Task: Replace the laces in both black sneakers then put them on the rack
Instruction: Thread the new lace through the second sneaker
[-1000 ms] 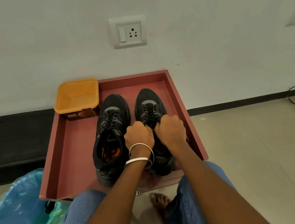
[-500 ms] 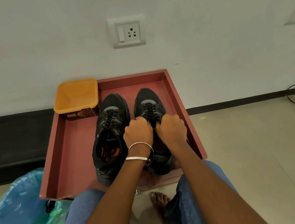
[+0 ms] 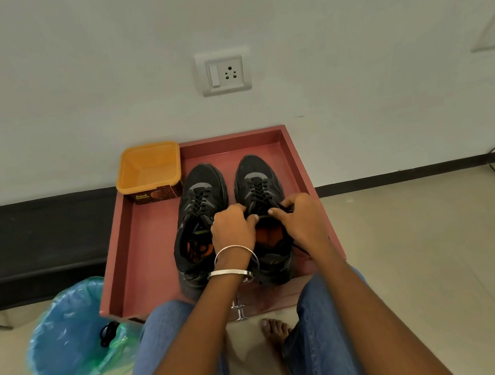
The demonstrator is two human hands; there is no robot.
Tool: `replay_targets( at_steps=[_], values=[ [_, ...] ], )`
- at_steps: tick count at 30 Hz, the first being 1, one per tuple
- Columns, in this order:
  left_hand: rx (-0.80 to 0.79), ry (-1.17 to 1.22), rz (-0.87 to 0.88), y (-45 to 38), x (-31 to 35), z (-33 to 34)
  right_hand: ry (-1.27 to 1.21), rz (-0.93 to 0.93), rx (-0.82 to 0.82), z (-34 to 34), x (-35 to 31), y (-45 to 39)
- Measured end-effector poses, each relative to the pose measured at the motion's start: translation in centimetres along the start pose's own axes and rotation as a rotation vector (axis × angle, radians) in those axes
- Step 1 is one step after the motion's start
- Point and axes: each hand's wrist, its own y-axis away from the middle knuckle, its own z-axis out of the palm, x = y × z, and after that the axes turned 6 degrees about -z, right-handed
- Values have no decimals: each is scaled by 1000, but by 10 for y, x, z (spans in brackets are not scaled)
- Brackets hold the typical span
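Sneakers: two black sneakers stand side by side, toes toward the wall, inside a shallow reddish tray on the floor; the left sneaker sits just beside the right sneaker.
Left hand: the left hand reaches forward over the gap between the shoes, knuckles up, fingers curled, thumb and forefinger pinching a black lace at the top of the right sneaker's lacing.
Right hand: the right hand mirrors it from the other side, fingers curled, fingertips pinching the same lace near the shoe's opening; the two thumbs nearly meet.
Arms: both forearms stretch out from the bottom of the view and converge on the right sneaker; two silver bangles circle the left wrist.
Lacing: both shoes show black laces crossed up the front; the orange insole shows in each opening.
Tray contents: an orange tub sits in the far left corner of the tray.
Surroundings: a bin with a blue liner stands on the floor left of the tray; a white wall socket is on the wall above.
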Motion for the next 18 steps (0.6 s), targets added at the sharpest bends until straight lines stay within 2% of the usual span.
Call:
replay_targets(
  at_steps=[2,6,10,11,14,18],
  values=[
    [-9,41,-32,4,3,-11,-20,43,-8,-9,-6,2],
    [-72,197,-168,7,11,-35,-124,190,-132,-34,-21,1],
    [-395,655,-371,13,34,-68,-424,344,-184,-65,-50,0],
    [-451,706,-392,18,41,-77,-464,350,-182,-73,-58,-1],
    [-426,781,-316,26,61,-103,-471,304,-136,-101,-87,0],
    [-380,738,-166,34,86,-136,-516,214,-141,-141,-126,6]
  ],
)
